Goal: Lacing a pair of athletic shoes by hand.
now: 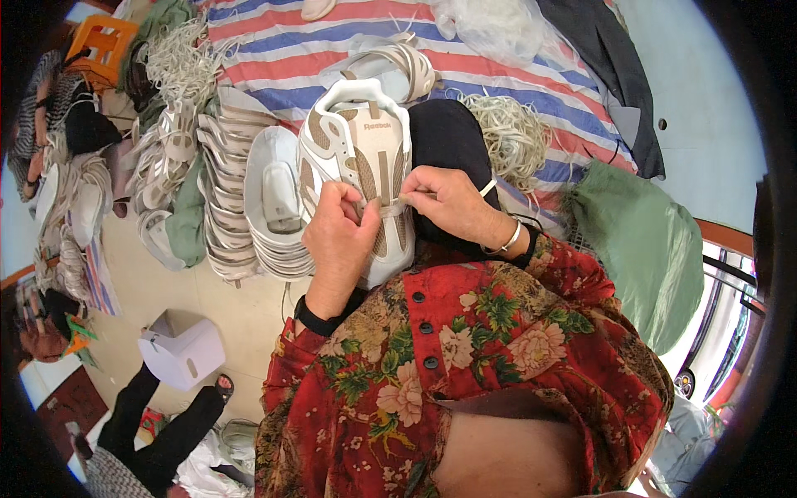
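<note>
The shoe upper (391,149) is cream and white, with tan mesh panels, brown trim and a pale tongue bearing small brown print. It sits in front of the person, over the lap, beside a knee in black trousers (452,137). Its padded white collar opens at the far end and its rounded toe points back toward the person's body. A pale flat lace (390,210) runs across the front of the upper.

The left hand (339,232) lies along the left edge of the shoe upper, fingers curled, with the thumb and forefinger brought together at the lace. The right hand (455,202) comes in from the other side, its thumb and forefinger pinching the lace near the right edge while the remaining fingers fold in. The two sets of fingertips are near each other, a short stretch of lace between them.

Just left of the shoe upper stands a nested stack of white uppers (276,178), and beside that a taller row of cream and tan uppers (226,178). Beyond the collar, another upper (390,66) lies on a striped sheet (282,58) of red, white and blue. A tangled heap of pale laces (510,137) rests right of the knee, with a green cloth (639,249) nearer the right rim. Lower left, a white plastic stool (184,353) stands on the floor (257,324).
</note>
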The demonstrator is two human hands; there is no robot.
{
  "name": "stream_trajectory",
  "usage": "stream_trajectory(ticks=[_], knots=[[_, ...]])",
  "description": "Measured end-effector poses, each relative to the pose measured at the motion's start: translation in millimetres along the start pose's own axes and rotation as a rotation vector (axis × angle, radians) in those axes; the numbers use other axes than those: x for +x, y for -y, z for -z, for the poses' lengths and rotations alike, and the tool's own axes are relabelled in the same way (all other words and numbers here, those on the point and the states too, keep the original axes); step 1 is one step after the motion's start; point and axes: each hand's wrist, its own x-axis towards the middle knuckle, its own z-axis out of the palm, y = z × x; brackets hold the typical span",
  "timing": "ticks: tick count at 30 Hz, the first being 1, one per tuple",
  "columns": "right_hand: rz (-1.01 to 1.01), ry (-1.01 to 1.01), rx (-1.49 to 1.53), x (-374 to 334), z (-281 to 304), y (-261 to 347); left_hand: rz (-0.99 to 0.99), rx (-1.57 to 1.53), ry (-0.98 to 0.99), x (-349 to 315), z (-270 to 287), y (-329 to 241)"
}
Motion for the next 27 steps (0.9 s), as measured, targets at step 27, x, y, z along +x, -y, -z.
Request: stream_trajectory(ticks=[27], knots=[[-0.240,0.059,0.268,-11.3,-9.4,11.8,-0.035,-0.039,-0.034,0.3,-9.2,6.5]])
